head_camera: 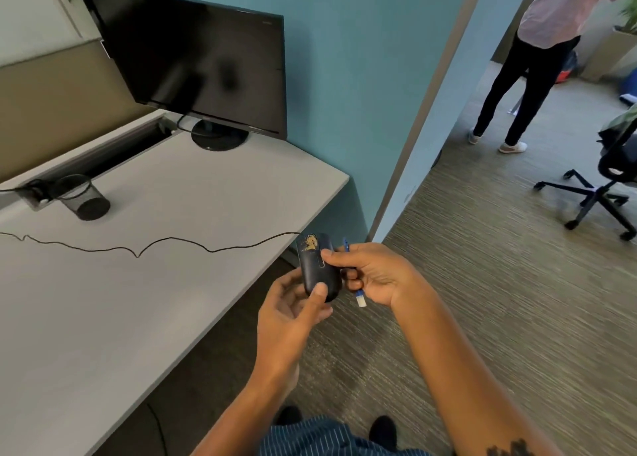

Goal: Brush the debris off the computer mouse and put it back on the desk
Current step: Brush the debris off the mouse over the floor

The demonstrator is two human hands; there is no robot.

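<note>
A dark computer mouse (315,266) with a patch of yellowish debris (310,242) near its front is held off the desk's right edge, above the carpet. My left hand (293,312) grips its rear, thumb on top. My right hand (372,276) pinches the mouse's right side with its thumb and also holds a small blue brush (358,295) with white bristles pointing down. The mouse's black cable (165,243) trails left across the grey desk (155,300).
A black monitor (193,62) stands at the desk's back, and a mesh pen cup (84,197) sits at the left. A blue partition wall (362,93) ends beside the desk. On the carpet at right stand a person (531,69) and an office chair (606,186).
</note>
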